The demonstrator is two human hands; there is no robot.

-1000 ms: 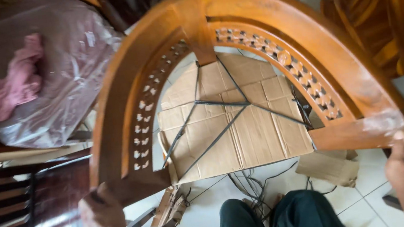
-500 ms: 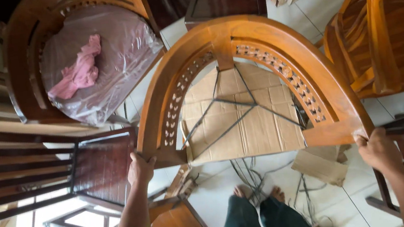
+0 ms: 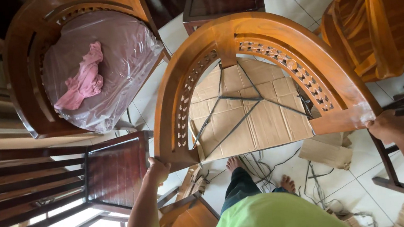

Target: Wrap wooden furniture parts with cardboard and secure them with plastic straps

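Head view: the left hand (image 3: 157, 168) grips the left end of a curved wooden chair frame (image 3: 223, 36) — fingers closed round it. The right hand (image 3: 387, 126) clamps the right end the same way. The frame hangs over flattened cardboard (image 3: 259, 117) on the floor, between a plastic-wrapped chair (image 3: 98, 64) and other chairs. It looks rigid, heavy and smooth-lacquered — the two arm ends seem the safest holds, not the carved fretwork.

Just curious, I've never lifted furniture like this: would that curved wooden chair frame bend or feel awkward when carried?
The curved wooden chair frame is thick solid-looking wood, so probably stiff and fairly heavy. Left hand and right hand grip opposite arm ends, suggesting it needs both. Its glossy finish may be slippery; the carved openwork panels look more fragile.
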